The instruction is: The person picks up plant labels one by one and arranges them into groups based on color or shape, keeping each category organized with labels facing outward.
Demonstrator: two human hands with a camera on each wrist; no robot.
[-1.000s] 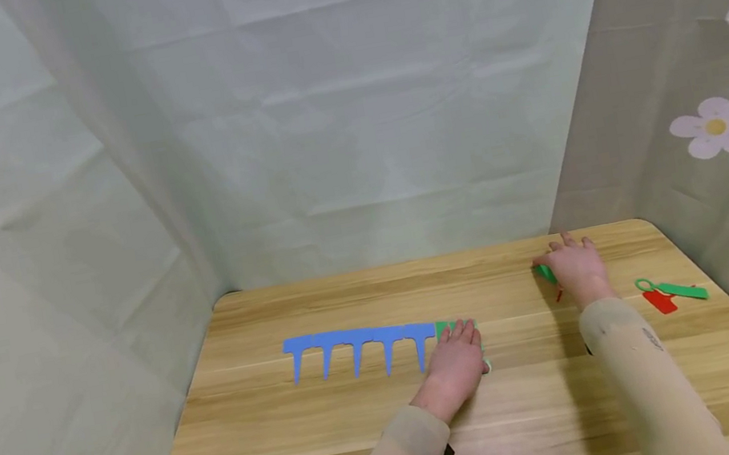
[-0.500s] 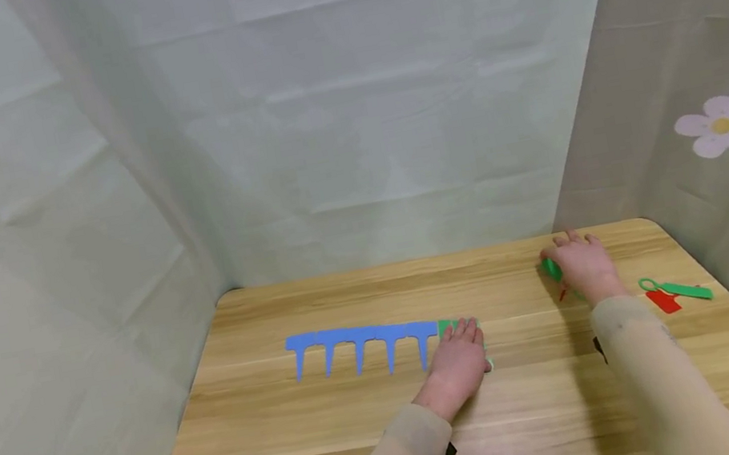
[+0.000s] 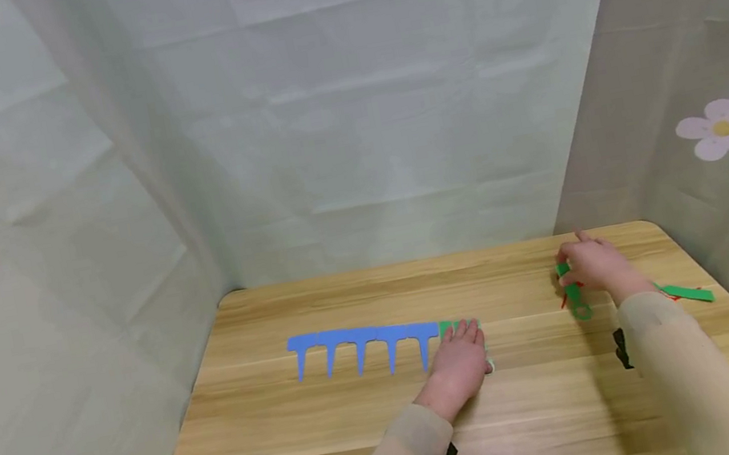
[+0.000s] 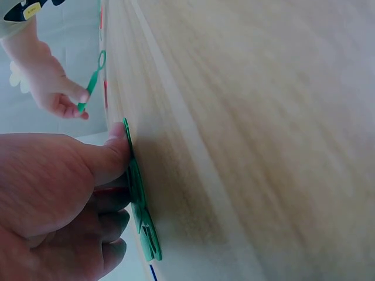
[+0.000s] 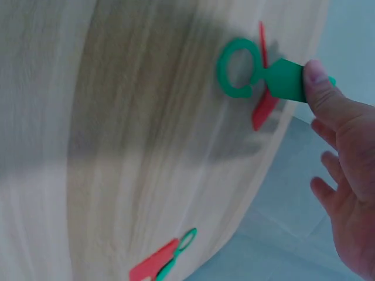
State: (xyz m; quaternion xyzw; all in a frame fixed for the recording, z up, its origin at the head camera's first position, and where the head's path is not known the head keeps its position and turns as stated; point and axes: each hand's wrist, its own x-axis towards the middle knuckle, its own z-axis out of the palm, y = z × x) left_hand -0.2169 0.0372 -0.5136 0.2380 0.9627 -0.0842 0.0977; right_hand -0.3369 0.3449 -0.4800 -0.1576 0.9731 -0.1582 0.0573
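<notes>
My right hand [image 3: 598, 267] pinches a green plant tag [image 5: 287, 81] with a ring end between thumb and fingers, raised above the table at the back right. Beneath it on the wood lies a red tag [image 5: 266, 110]. My left hand [image 3: 460, 363] rests with straight fingers over several green tags [image 4: 137, 193], mostly covered in the head view. In the left wrist view its thumb touches their edge. Left of these green tags runs a row of several blue T-shaped plant labels [image 3: 361, 334], laid side by side with their stakes toward me.
Another green tag [image 3: 687, 293] lies near the table's right side, with a red tag [image 5: 153, 262] beside it, partly hidden by my right arm in the head view. Pale cloth walls [image 3: 385, 134] border the wooden table [image 3: 283, 429] at the back and sides.
My right hand has shifted to the right, bringing the green tag's ring end into sight. My left hand and the blue row stay in place.
</notes>
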